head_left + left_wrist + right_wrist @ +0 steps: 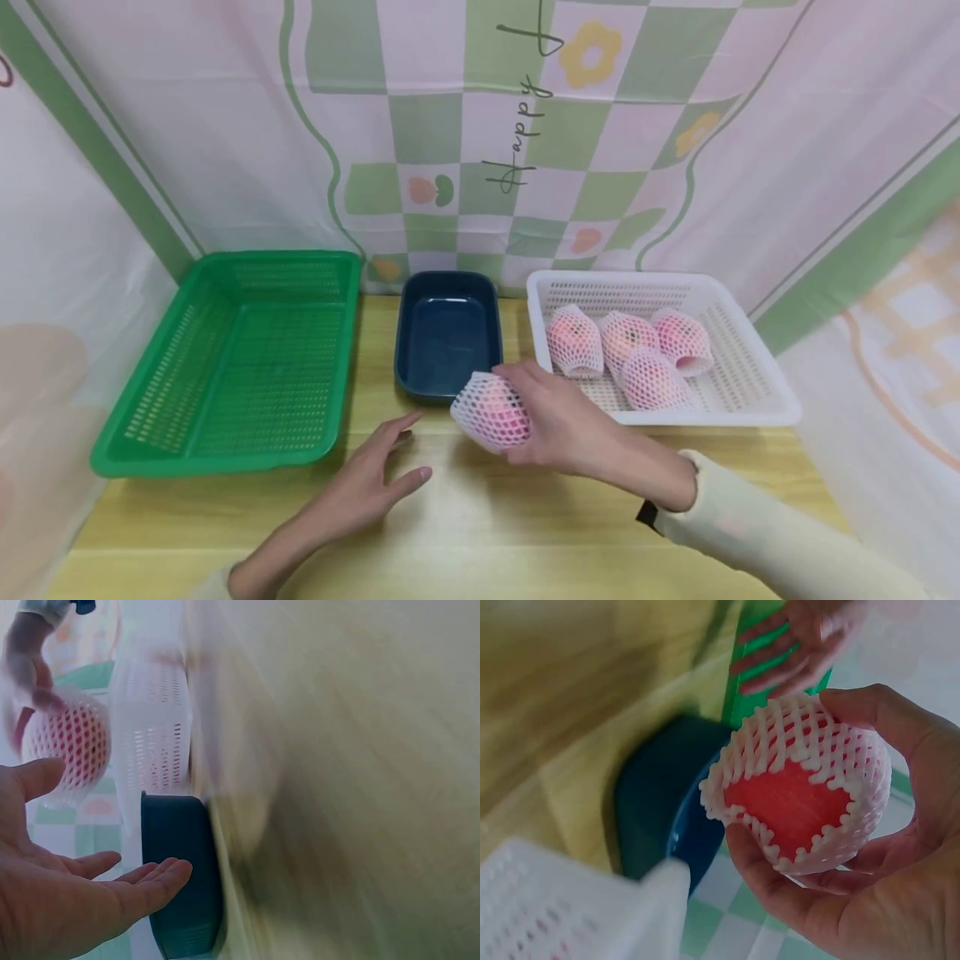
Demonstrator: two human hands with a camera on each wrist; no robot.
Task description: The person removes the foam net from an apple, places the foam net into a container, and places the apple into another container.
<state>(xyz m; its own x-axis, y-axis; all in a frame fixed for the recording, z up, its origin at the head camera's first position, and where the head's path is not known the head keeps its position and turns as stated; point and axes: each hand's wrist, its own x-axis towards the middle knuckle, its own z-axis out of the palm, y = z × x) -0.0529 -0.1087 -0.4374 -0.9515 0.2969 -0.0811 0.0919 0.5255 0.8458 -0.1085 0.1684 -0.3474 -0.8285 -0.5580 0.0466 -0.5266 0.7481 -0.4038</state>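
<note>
My right hand [558, 417] grips a round pink-red fruit [491, 412] wrapped in a white foam net, held above the table just in front of the dark blue dish [448, 333]. In the right wrist view the thumb and fingers curl round the netted fruit [799, 795], and bare red skin shows through the net's opening. My left hand [367, 475] is apart from the fruit, to its left, with fingers spread and holding nothing. The left wrist view shows that palm [67, 900] with its fingers extended near the dish [180, 877].
A white perforated basket [757, 375] on the right holds several more netted fruits [573, 342]. On the left stands a green perforated basket [225, 462] with nothing in it. All stand on a wooden table [480, 533], backed by a patterned cloth [427, 125].
</note>
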